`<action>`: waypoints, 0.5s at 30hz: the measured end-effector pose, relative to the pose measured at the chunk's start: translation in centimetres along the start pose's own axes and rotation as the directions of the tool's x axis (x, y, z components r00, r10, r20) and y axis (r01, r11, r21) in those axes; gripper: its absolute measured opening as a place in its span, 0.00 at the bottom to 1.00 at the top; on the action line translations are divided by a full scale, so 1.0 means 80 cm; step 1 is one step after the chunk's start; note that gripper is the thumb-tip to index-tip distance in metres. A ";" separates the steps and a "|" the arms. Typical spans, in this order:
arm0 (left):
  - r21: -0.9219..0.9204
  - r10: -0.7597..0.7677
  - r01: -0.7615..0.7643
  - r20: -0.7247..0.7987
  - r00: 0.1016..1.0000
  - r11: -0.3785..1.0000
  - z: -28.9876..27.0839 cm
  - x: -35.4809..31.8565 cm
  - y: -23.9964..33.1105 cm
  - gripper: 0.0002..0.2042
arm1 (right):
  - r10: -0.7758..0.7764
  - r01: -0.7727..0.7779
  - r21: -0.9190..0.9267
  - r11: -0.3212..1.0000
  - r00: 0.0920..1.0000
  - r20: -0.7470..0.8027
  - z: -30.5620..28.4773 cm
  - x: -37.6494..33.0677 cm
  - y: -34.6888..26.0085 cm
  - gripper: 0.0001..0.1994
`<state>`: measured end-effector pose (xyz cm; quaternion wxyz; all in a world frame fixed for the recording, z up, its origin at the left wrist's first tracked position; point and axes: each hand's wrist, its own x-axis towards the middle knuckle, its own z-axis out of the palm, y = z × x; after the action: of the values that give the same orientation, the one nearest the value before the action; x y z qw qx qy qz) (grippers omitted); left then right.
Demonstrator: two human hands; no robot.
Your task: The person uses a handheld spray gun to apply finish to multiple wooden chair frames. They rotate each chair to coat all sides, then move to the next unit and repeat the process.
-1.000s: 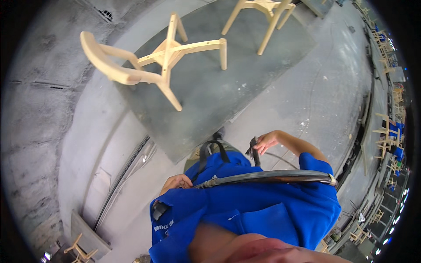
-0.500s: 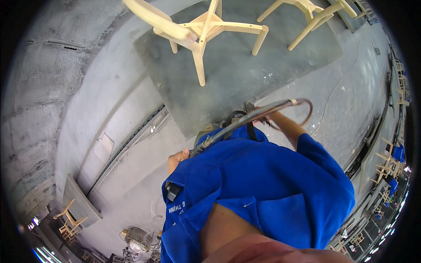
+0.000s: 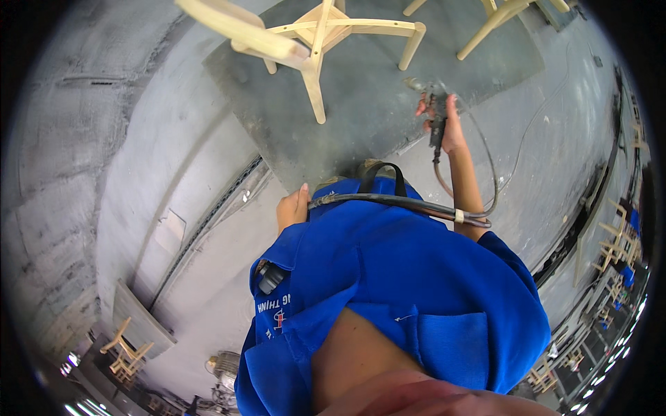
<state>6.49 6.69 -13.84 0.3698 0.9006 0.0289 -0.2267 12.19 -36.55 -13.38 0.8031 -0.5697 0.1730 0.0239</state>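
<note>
My right hand, stretched out ahead, grips a dark spray gun by its handle. The gun's nozzle end is smeared by motion. From the handle a thin line loops around my forearm to a bundled hose, which runs across my front. Close to my body, my left hand is closed around the hose's other side. A bare pale wooden chair lies ahead of the gun and to its left, cut off by the top edge, its legs and underside frame showing.
A dark grey board lies under the chair. More pale chair legs show at the top right. A floor fan stands at the lower left. Small wooden chairs and a grey wall are on the left.
My right hand has swung the spray gun forward and up, away from my waist. The hose has dropped flatter across my front. My left hand has moved slightly forward.
</note>
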 end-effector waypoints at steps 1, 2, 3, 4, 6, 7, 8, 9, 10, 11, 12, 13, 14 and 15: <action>-0.024 -0.012 0.013 0.056 0.998 1.000 -0.002 0.011 0.006 0.27 | -0.043 0.045 0.018 0.999 0.996 -0.079 -0.005 -0.010 -0.006 0.42; -0.051 0.001 0.004 0.097 0.995 0.999 -0.004 0.024 0.016 0.27 | -0.071 0.078 0.025 0.997 0.978 -0.194 -0.011 -0.019 -0.011 0.46; -0.179 0.095 -0.085 0.047 0.994 0.980 -0.006 0.043 0.028 0.26 | -0.136 0.165 0.110 0.980 0.963 -0.233 -0.015 -0.027 -0.013 0.47; -0.300 0.193 -0.192 -0.028 0.981 0.934 -0.011 0.061 0.039 0.26 | -0.151 0.219 0.179 0.959 0.932 -0.330 -0.018 -0.042 -0.011 0.49; -0.478 0.338 -0.399 -0.213 0.917 0.782 -0.024 0.105 0.069 0.26 | -0.134 0.294 0.282 0.913 0.871 -0.473 -0.022 -0.072 -0.005 0.51; -0.529 0.384 -0.499 -0.318 0.867 0.687 -0.032 0.133 0.087 0.29 | -0.117 0.317 0.318 0.893 0.848 -0.517 -0.027 -0.085 -0.004 0.51; -0.522 0.370 -0.552 -0.417 0.830 0.651 -0.039 0.158 0.106 0.33 | -0.096 0.340 0.351 0.873 0.823 -0.559 -0.033 -0.098 -0.003 0.52; -0.498 0.358 -0.609 -0.512 0.781 0.617 -0.048 0.183 0.126 0.38 | -0.054 0.303 0.311 0.901 0.789 -0.612 -0.040 -0.110 -0.003 0.50; -0.495 0.367 -0.655 -0.560 0.743 0.571 -0.060 0.206 0.146 0.42 | -0.031 0.276 0.283 0.919 0.765 -0.643 -0.045 -0.120 -0.001 0.49; -0.477 0.395 -0.720 -0.614 0.683 0.503 -0.074 0.226 0.164 0.47 | 0.002 0.239 0.254 0.937 0.725 -0.689 -0.048 -0.129 0.003 0.49; -0.440 0.420 -0.754 -0.638 0.645 0.488 -0.083 0.245 0.185 0.48 | 0.032 0.198 0.225 0.954 0.680 -0.733 -0.051 -0.137 0.007 0.48; -0.397 0.456 -0.801 -0.669 0.586 0.448 -0.089 0.262 0.205 0.49 | 0.038 0.203 0.226 0.953 0.657 -0.753 -0.054 -0.145 0.009 0.47; -0.351 0.487 -0.844 -0.699 0.524 0.405 -0.091 0.272 0.221 0.49 | 0.045 0.205 0.225 0.953 0.637 -0.770 -0.057 -0.151 0.012 0.47; -0.325 0.475 -0.861 -0.730 0.491 0.391 -0.088 0.275 0.234 0.50 | 0.050 0.205 0.220 0.954 0.614 -0.788 -0.061 -0.157 0.014 0.46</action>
<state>33.06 -4.59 -6.68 0.6976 0.6533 -0.1778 0.2344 -1.04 -38.65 -11.95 0.7202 -0.4060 0.4832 -0.2882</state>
